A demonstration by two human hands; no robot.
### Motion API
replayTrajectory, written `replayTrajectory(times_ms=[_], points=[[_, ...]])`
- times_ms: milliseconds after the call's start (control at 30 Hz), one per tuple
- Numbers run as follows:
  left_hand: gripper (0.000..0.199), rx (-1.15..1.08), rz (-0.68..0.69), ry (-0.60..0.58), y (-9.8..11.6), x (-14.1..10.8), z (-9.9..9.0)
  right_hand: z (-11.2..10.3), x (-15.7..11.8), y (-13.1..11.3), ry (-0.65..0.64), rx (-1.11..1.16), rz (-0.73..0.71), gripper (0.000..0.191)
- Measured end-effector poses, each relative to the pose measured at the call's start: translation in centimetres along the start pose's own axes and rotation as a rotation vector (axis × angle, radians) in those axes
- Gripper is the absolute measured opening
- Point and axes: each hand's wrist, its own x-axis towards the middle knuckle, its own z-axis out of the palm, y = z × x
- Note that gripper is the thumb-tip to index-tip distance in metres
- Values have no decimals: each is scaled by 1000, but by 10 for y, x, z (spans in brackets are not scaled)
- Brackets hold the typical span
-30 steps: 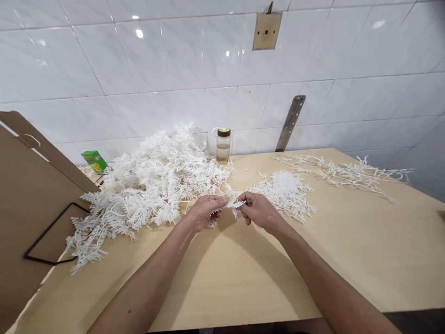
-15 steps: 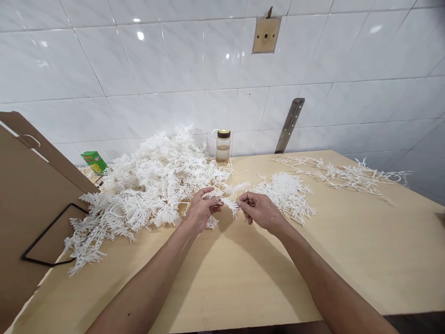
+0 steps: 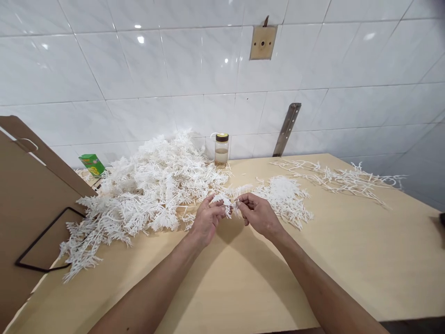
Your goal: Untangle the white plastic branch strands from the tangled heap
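We hold one white sprig (image 3: 223, 201) in our left hand (image 3: 207, 218), its thumb and fingers closed on it, in front of the big heap (image 3: 153, 181). The sprig lies roughly crosswise, its tips pointing right and drooping. Our right hand (image 3: 256, 212) has its fingertips narrowed beside those tips; we cannot tell whether they grip any. We count one big heap, one small pile (image 3: 283, 197), one spread of stems (image 3: 337, 178), one bottle (image 3: 221, 150) and one green box (image 3: 92, 165). Tabletop stretches from our hands to the table (image 3: 243, 287)'s near edge.
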Motion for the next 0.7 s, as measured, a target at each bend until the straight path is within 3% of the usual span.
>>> replayTrajectory(times_ms=[133,300,467,633,700], points=[[32,-35,-109,-40,2,-4,4,-3,0,-1,35,-14,7,27],[43,122,-210,-21,2,-5,4,-1,-2,0,19,-93,-37,28],[69,313,-153,63,3,-5,2,-1,-2,5,9,-107,-32,30],[37,422,-245,97,5,-4,2,-1,-1,7,-4,-70,30,33],[41,385,-294,117,6,-4,3,0,-1,7,-1,-61,41,35]])
